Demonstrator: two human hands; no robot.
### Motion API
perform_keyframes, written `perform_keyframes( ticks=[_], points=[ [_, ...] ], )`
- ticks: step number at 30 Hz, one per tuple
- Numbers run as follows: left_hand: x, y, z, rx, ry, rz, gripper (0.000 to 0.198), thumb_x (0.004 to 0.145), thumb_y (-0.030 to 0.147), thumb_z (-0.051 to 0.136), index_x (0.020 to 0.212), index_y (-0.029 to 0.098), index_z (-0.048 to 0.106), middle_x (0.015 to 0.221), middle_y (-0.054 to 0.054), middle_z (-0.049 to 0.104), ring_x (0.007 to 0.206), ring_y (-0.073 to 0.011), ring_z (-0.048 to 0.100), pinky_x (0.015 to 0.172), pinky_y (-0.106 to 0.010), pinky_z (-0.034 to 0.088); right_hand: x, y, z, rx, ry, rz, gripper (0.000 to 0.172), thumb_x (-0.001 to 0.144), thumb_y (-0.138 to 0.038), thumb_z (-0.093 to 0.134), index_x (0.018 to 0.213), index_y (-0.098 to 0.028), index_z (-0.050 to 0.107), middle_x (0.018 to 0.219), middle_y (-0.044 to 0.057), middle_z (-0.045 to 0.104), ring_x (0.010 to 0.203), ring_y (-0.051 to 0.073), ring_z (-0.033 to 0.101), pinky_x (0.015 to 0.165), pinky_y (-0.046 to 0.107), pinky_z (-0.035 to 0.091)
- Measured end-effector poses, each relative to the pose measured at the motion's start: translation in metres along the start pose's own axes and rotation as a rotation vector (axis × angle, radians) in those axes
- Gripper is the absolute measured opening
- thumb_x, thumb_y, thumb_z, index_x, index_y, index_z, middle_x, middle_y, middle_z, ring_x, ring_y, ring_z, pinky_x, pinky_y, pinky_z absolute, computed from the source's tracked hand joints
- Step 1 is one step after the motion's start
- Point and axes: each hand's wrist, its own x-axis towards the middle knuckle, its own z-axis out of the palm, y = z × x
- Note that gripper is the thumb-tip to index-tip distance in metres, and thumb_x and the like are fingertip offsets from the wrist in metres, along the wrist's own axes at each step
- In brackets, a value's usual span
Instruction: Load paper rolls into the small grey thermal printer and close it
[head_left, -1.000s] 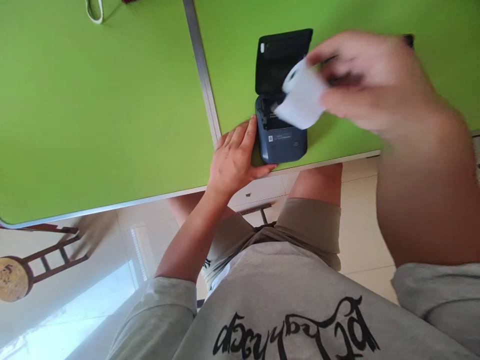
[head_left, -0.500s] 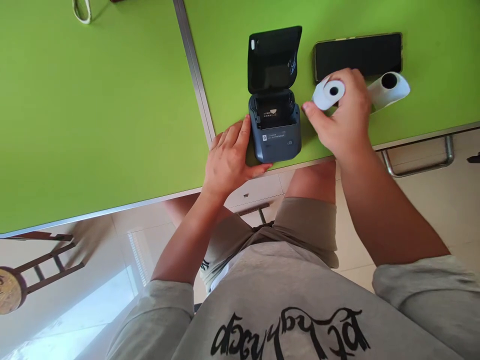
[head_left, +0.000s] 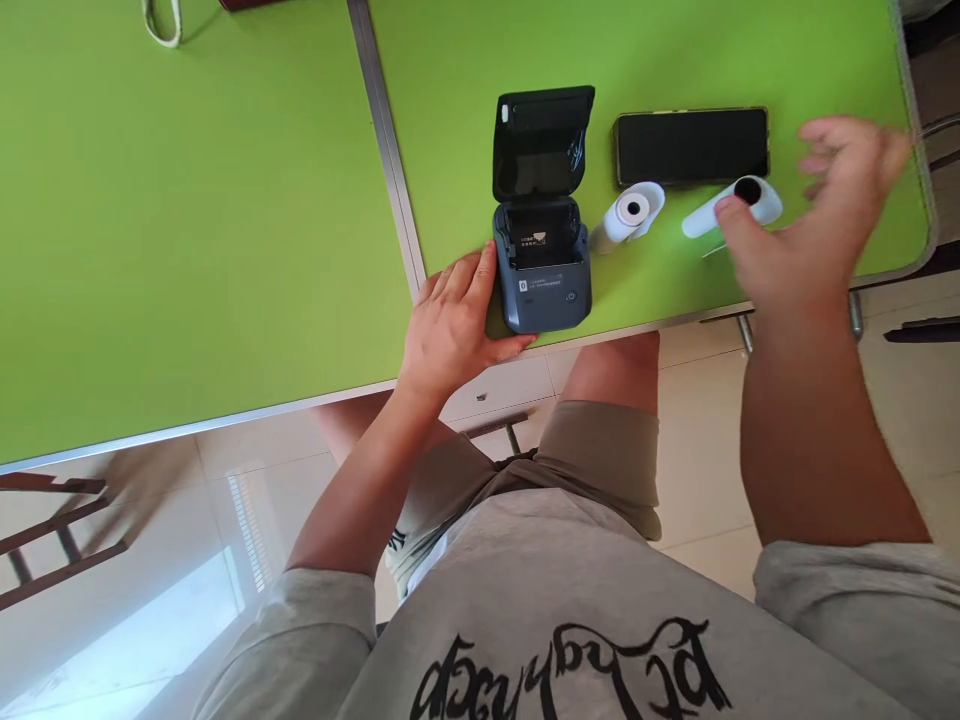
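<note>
A small dark-blue label printer (head_left: 543, 268) stands near the front edge of the green table (head_left: 225, 200), its lid raised and its paper bay empty. My left hand (head_left: 450, 325) lies against the printer's left side, fingers wrapped loosely on it. A white paper roll (head_left: 628, 215) lies on the table just right of the printer. A second white roll (head_left: 731, 206) lies further right. My right hand (head_left: 814, 215) hovers over that second roll, fingers spread and blurred, thumb close to its end, holding nothing.
A black phone (head_left: 691, 146) lies face up behind the two rolls. A metal seam (head_left: 382, 150) divides the two green table halves. A white loop (head_left: 161, 22) sits at the far left. A wooden stool (head_left: 45, 530) stands on the tiled floor.
My right hand carried a paper roll away from the printer, laid it on the table beside the printer, let go and moved right over the second roll. My left hand stayed put.
</note>
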Motion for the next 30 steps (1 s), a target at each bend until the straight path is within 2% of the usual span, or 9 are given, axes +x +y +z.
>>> perform_keyframes(
  ticks=[4,8,11,15,16,19,23,27,30],
  points=[
    [0.000,0.000,0.000,0.004,0.001,-0.002,0.109,0.079,0.068,0.077,0.164,0.015,0.034,0.155,-0.019,0.056,0.142,-0.0395,0.054,0.119,-0.050,0.043,-0.007,0.043,0.020,-0.007,-0.126,0.064,0.045,0.087,-0.046,0.079,0.130,-0.038,0.067,0.126,0.008,0.057,0.118,0.034,0.062,0.110,0.062,0.051],
    [0.000,-0.001,0.001,0.023,0.003,0.010,0.109,0.080,0.071,0.075,0.163,0.014,0.035,0.154,-0.020,0.056,0.140,-0.0390,0.056,0.117,-0.049,0.044,-0.011,0.049,0.034,0.056,-0.013,-0.008,0.041,0.093,-0.058,0.071,0.126,-0.032,0.069,0.119,0.009,0.060,0.106,0.028,0.061,0.104,0.059,0.052],
    [0.000,-0.001,0.001,0.029,0.006,0.019,0.108,0.080,0.069,0.076,0.163,0.013,0.036,0.153,-0.020,0.057,0.139,-0.0385,0.056,0.117,-0.048,0.044,-0.007,0.018,0.033,0.150,0.067,-0.108,0.048,0.096,-0.059,0.066,0.135,-0.032,0.063,0.123,0.008,0.061,0.113,0.030,0.062,0.104,0.057,0.052],
    [-0.001,-0.002,0.002,0.040,0.012,0.003,0.110,0.080,0.075,0.073,0.163,0.013,0.036,0.154,-0.021,0.056,0.140,-0.0396,0.056,0.117,-0.048,0.043,0.002,-0.051,0.038,0.388,0.059,-0.321,0.054,0.093,-0.048,0.065,0.145,-0.035,0.053,0.129,0.007,0.062,0.108,0.026,0.068,0.089,0.044,0.059],
    [-0.001,-0.003,0.002,0.042,0.013,-0.004,0.110,0.081,0.077,0.071,0.163,0.013,0.036,0.155,-0.021,0.055,0.140,-0.0400,0.056,0.116,-0.049,0.044,0.005,-0.066,0.041,0.408,0.068,-0.366,0.054,0.093,-0.047,0.063,0.144,-0.033,0.053,0.131,0.008,0.062,0.109,0.025,0.069,0.092,0.042,0.059],
    [-0.001,-0.003,0.003,0.042,0.019,-0.012,0.107,0.084,0.083,0.061,0.162,0.014,0.037,0.154,-0.021,0.056,0.138,-0.0395,0.057,0.115,-0.048,0.044,0.012,-0.098,0.054,0.221,-0.177,-0.312,0.046,0.095,-0.036,0.057,0.140,-0.035,0.051,0.138,0.006,0.067,0.123,0.026,0.067,0.101,0.041,0.057],
    [-0.002,-0.004,0.004,0.048,0.035,0.006,0.107,0.085,0.085,0.059,0.161,0.012,0.039,0.154,-0.021,0.057,0.139,-0.0375,0.057,0.117,-0.046,0.043,0.018,-0.109,0.072,0.086,-0.392,-0.213,0.047,0.095,-0.031,0.057,0.141,-0.039,0.052,0.137,0.003,0.071,0.120,0.029,0.070,0.099,0.045,0.055],
    [-0.002,-0.005,0.004,0.055,0.037,0.009,0.111,0.081,0.084,0.066,0.161,0.012,0.039,0.153,-0.022,0.057,0.138,-0.0386,0.058,0.115,-0.048,0.045,0.019,-0.107,0.084,0.008,-0.437,-0.203,0.045,0.095,-0.024,0.053,0.138,-0.034,0.055,0.127,0.004,0.077,0.109,0.031,0.073,0.094,0.049,0.050],
    [-0.002,-0.005,0.003,0.048,0.024,0.007,0.110,0.079,0.081,0.070,0.162,0.016,0.037,0.153,-0.020,0.057,0.137,-0.0389,0.058,0.114,-0.049,0.046,0.022,-0.106,0.084,0.017,-0.460,-0.187,0.032,0.095,-0.023,0.055,0.124,-0.035,0.059,0.123,0.002,0.078,0.107,0.029,0.072,0.095,0.048,0.048]
  ],
)
